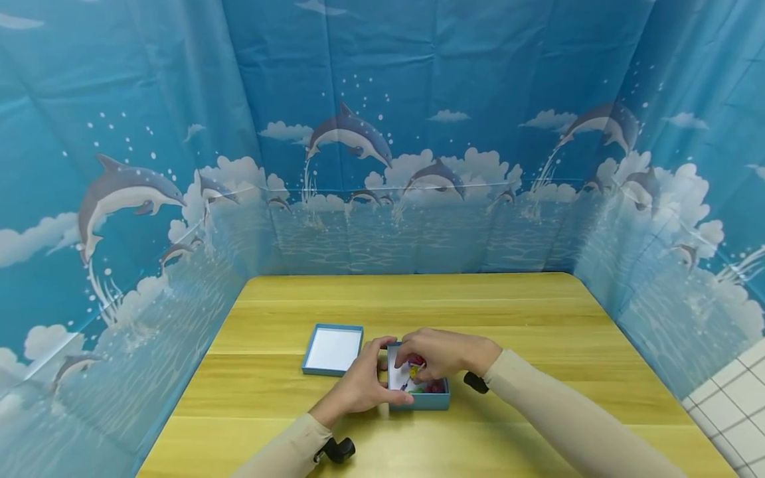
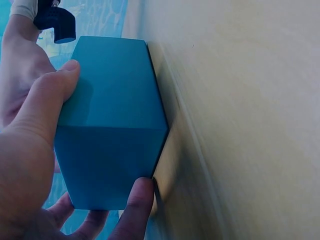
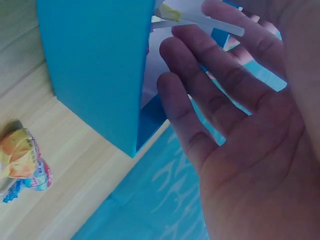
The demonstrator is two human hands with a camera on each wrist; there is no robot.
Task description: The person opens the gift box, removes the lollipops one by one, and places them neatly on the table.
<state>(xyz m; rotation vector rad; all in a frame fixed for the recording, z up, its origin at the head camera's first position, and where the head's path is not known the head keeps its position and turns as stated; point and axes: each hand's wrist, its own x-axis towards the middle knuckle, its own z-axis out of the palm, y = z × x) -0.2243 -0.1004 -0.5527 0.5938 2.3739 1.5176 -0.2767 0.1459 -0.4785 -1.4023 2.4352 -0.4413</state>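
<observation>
A blue box (image 1: 431,401) with a white inside stands on the table. My left hand (image 1: 362,380) grips its left side, thumb along the near side and fingers round the far one, as the left wrist view of the box (image 2: 112,85) also shows. My right hand (image 1: 439,352) reaches in from above. Its thumb and forefinger pinch a lollipop (image 1: 414,372) with a yellow wrapper; a white stick (image 3: 225,27) crosses in front of the fingers in the right wrist view. Red wrapped sweets (image 1: 436,386) lie in the box, partly hidden by the right hand.
A shallow blue lid (image 1: 333,348), white inside, lies left of the box on the wooden table (image 1: 269,398). Beside the box in the right wrist view lies a sweet in an orange and yellow wrapper (image 3: 20,155). A dolphin-print curtain (image 1: 370,232) surrounds the table.
</observation>
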